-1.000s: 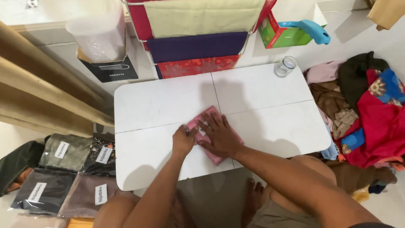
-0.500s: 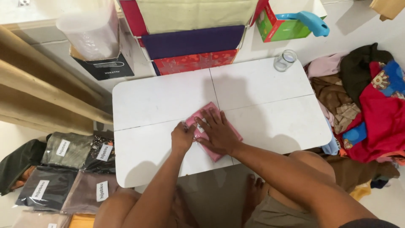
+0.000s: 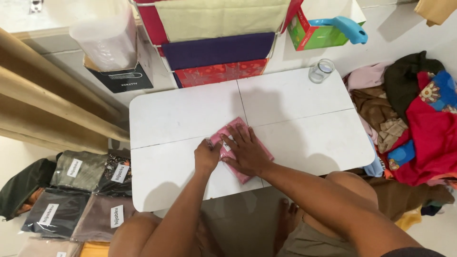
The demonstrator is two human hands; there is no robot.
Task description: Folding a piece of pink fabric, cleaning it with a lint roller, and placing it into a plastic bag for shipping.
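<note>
Pink folded cloth (image 3: 238,131) under both hands, mid-table (image 3: 295,100).

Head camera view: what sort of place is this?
Probably a home workspace for packing clothing to sell. The person sits on the floor at a low white table, both hands on a folded pink cloth. Labelled bagged fabrics lie alongside, and a heap of loose clothes.
</note>
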